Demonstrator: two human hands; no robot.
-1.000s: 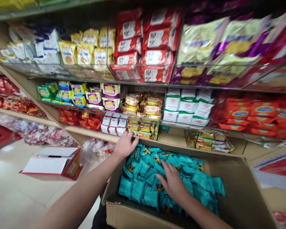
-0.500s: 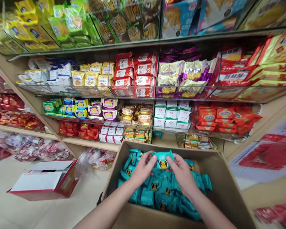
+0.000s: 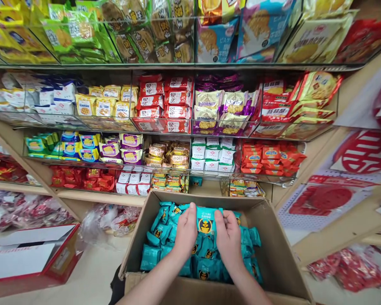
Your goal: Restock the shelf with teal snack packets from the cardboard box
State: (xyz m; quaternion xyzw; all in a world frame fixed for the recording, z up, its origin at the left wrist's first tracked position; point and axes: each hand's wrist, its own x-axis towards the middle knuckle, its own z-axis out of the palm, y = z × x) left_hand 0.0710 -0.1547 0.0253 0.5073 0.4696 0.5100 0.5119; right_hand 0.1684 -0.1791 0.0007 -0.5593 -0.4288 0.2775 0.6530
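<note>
Between my two hands is a teal snack packet with a yellow-and-black round emblem, its printed face turned up toward me. My left hand grips its left end, thumb on top. The right end is pinched by my right hand, with the fingers curled. Both hands are above an open cardboard box that holds many matching teal packets in loose rows. My forearms cover part of the near packets.
Shelves with glass fronts rise behind the box, stocked with wrapped snacks. One small teal packet lies on the lowest shelf. On the floor at left stand a red-and-white carton and bagged goods. Red packaged decorations hang at right.
My view has shifted, so the shelves and box sit further left. Both hands still hold the teal packet, now with its face tipped more toward me.
</note>
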